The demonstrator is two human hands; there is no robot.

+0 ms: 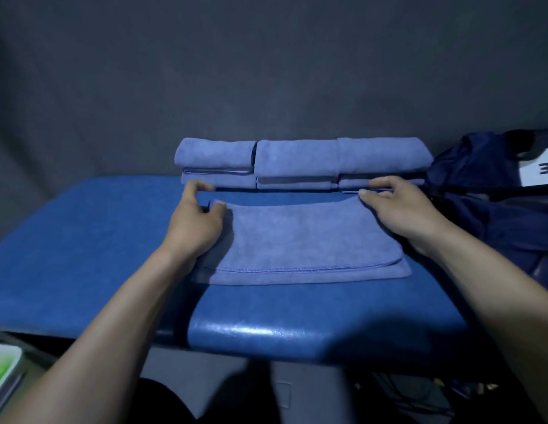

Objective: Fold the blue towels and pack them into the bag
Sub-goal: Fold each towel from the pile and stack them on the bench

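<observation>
The towel (300,240) lies half folded on the blue table (83,255), near the bag (486,185). The left hand (196,221) and right hand (404,209) each pinch a far corner. If one corner slips, the fold may go crooked.

Blue padded table (83,255): towels (297,240), bag (486,215)

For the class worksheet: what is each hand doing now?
Left hand: pinches the far left corner of the half-folded blue terry towel.
Right hand: pinches its far right corner.
</observation>
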